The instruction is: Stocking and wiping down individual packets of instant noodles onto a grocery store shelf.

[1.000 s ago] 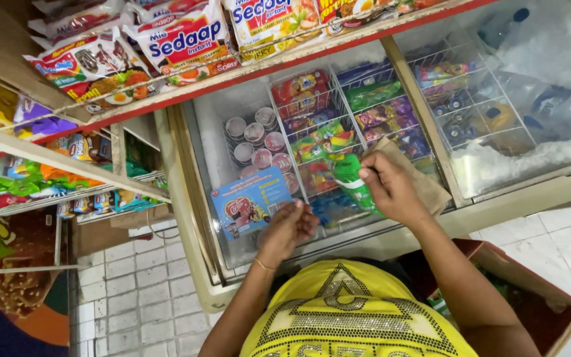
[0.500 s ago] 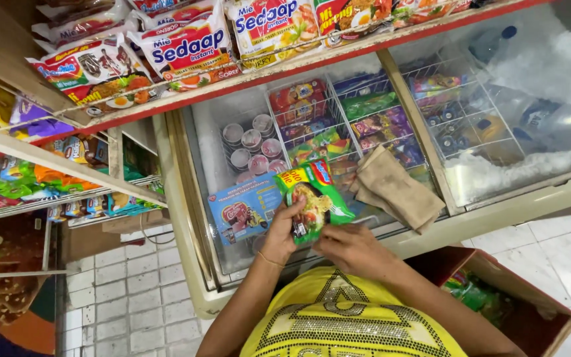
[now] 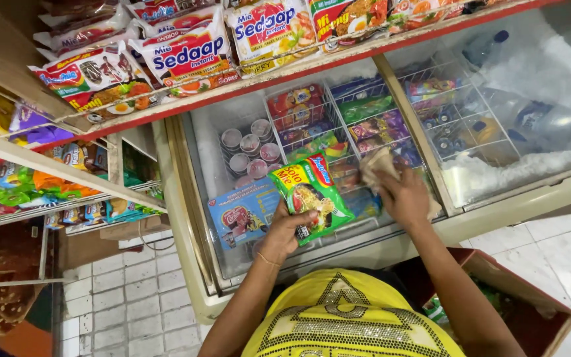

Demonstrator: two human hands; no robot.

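My left hand (image 3: 284,235) grips the lower corner of a green instant-noodle packet (image 3: 310,195) and holds it over the glass lid of a chest freezer (image 3: 510,205). To its right, my right hand (image 3: 404,198) rests on the lid, closed on a crumpled brown cloth (image 3: 377,165). Under the glass lie wire baskets with ice-cream cups (image 3: 249,149) and coloured wrappers. A blue ice-cream box (image 3: 242,213) sits just left of the packet, under the glass.
A red-edged shelf (image 3: 299,69) stacked with noodle packets (image 3: 186,53) hangs over the freezer's far side. More snack shelves (image 3: 47,178) stand at the left. An open cardboard box (image 3: 530,311) sits on the white tiled floor at the right.
The green packet passed from my right hand to my left. My right hand moved back to the brown cloth and took hold of it, bunching it up.
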